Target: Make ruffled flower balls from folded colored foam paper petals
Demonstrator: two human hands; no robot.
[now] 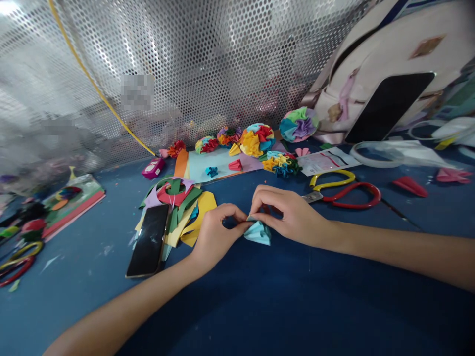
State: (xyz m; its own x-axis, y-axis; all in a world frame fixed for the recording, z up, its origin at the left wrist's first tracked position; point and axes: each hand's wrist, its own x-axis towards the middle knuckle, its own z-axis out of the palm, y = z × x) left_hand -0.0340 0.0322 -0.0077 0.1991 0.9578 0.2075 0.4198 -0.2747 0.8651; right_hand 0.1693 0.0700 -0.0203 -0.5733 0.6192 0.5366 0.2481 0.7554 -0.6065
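Observation:
A light blue piece of folded paper [259, 233], pleated like a small fan, is held between my two hands a little above the blue table. My left hand [218, 232] pinches its upper left corner with thumb and index finger. From the other side, my right hand [287, 213] pinches the gathered top edge, its fingers curled. The pleats spread downward below my fingertips. Just beyond my right hand lie scissors [356, 194] with one yellow and one red handle. Yellow paper scraps [203, 212] lie close to my left hand.
A black phone [148, 241] rests on paper scraps at left. Colourful paper flowers [258, 140] line the back, before a perforated metal panel [208, 59]. A second phone [389, 106] leans on a pale backpack [393, 44]. A purple box [153, 168] stands at back left.

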